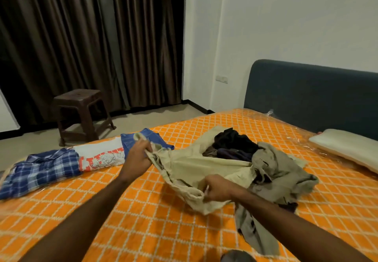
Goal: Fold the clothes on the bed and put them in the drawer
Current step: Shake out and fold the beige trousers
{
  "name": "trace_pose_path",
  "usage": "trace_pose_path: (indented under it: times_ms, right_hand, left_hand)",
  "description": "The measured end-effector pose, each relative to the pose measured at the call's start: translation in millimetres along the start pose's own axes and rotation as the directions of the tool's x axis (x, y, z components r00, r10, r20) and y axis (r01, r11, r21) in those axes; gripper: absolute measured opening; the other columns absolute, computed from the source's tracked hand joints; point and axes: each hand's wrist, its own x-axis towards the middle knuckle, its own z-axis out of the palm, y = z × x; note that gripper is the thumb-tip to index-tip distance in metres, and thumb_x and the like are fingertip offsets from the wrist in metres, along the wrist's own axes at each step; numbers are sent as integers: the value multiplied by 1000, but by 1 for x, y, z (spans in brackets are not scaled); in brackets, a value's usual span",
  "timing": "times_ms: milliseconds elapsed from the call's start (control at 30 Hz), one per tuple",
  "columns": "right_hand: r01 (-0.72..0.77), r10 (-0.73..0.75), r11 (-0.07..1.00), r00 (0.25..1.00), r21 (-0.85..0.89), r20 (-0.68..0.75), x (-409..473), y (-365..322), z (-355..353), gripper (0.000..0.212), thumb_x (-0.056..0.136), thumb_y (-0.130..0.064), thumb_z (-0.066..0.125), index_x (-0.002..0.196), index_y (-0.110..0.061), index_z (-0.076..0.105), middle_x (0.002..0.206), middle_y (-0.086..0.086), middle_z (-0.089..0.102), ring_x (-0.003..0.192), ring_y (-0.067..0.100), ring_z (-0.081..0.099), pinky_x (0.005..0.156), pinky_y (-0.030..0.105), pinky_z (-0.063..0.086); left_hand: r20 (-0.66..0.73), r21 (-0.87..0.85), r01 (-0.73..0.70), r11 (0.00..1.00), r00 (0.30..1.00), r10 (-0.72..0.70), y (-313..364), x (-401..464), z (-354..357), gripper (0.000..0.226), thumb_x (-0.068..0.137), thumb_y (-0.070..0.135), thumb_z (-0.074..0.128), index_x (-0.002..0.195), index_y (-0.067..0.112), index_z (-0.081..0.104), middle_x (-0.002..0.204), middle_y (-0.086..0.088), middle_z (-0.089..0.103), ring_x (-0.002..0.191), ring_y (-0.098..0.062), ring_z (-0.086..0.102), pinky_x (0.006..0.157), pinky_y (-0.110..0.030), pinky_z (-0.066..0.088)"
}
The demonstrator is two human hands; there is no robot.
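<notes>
head view: a pale khaki garment (204, 165) is stretched between both hands above an orange-checked bed (143, 220). the left hand (139, 157), arm reaching forward, has its fingers curled round the garment's far edge; the right hand (218, 187), nearer the camera, pinches the near hem in a fist. just beside it, to the right, lies a heap of dark and grey clothes (255, 155). folded plaid shirt (41, 167), printed white shirt (102, 155) and blue jeans (143, 141) line the bed's left edge. a pillow (345, 149) rests by the headboard (311, 94); a brown stool (81, 112) stands on the floor.
</notes>
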Motion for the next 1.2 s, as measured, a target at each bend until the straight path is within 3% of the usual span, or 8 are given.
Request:
trace_pose_path:
  times_ms: [167,433,533,667,800,867,967,1200]
  right_hand:
    - [110,17,807,978,581,-208,-20,-32,-38,6,82,-17,60,82,-19,65,79,-4,65,76,12,60,70,24,46]
    - [171,54,627,964,760,-261,-30,-141,-13,29,92,1,36,76,-16,54,75,-2,55,70,10,50,61,25,39]
    - [205,-52,561,976,802,-213,-36,-177,27,22,82,-8,41,71,-20,56,69,-5,57,63,8,53,59,27,40]
    - [30,-43,747,999,664,2,-4,-174,118,17,80,-27,50,89,-18,61,74,-9,55,64,6,51,60,28,41]
    - [-82,0,949,965,303,263,9,-148,188,41,85,-22,69,124,-9,62,108,3,63,96,17,59,78,29,44]
    - [-84,27,981,951,174,309,8,-142,209,55,81,-19,76,131,-8,58,126,9,62,116,24,59,83,27,43]
    - [-17,-5,998,950,67,313,3,-140,230,36,76,-28,75,107,-13,63,103,5,62,113,30,61,85,35,46]
    - [102,-146,980,951,168,272,-6,-131,242,21,79,-28,54,90,-12,64,90,5,66,95,29,60,68,30,40]
  left_hand:
    - [238,124,-330,936,925,295,21,14,-49,35,79,9,79,77,17,45,87,3,48,78,-19,48,67,-34,44]
    - [473,447,-609,655,783,405,4,-22,-109,16,90,24,61,102,13,60,109,-2,51,97,-19,51,80,-28,47]
    - [376,494,-452,742,881,287,-20,-60,-135,20,92,28,54,100,10,56,109,-5,51,94,-22,53,76,-33,49]
    - [457,555,-192,809,883,-104,-69,-150,-140,35,87,-6,48,111,19,48,126,2,39,101,-22,48,68,-21,39]
    - [285,393,489,779,741,-608,-84,-216,-120,12,96,6,54,101,16,50,111,-7,45,88,-27,53,71,-36,48]
    - [349,279,723,632,537,-768,-80,-232,-107,19,101,30,56,96,12,59,92,-6,60,69,-21,57,56,-28,43]
    - [541,294,814,500,290,-790,-65,-243,-80,55,95,59,54,91,7,71,76,-3,70,52,-14,60,44,-19,39]
    - [383,58,958,279,237,-893,-58,-242,-11,51,81,40,81,64,14,41,54,-7,39,47,-16,35,54,-31,28]
